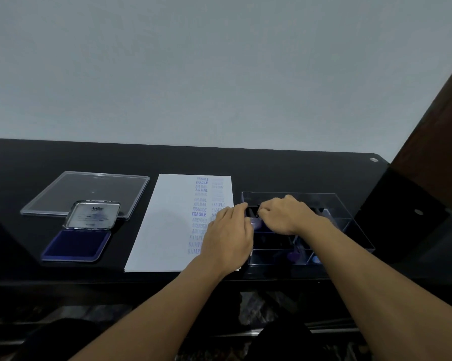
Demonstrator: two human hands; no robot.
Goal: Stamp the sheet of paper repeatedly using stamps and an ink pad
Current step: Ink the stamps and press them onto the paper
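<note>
A white sheet of paper [167,220] lies on the black table, with rows of blue prints (FRAGILE, AIR MAIL, AMENDED, SAMPLE) down its right side. An open blue ink pad [76,246] sits to the left, its metal lid [93,214] tilted up behind it. A dark stamp [253,212] with a purple part is at the left end of the clear plastic box [331,201]. My left hand [230,238] lies over the paper's right edge, its thumb and fingers around the stamp. My right hand [284,214] is inside the box, fingers curled and pinching the same stamp from the right.
A flat clear plastic lid [63,194] lies behind the ink pad. More stamps with purple parts [294,256] lie in the box's near compartments. A wall runs along the table's far edge, and a dark wooden post [433,131] stands at the right.
</note>
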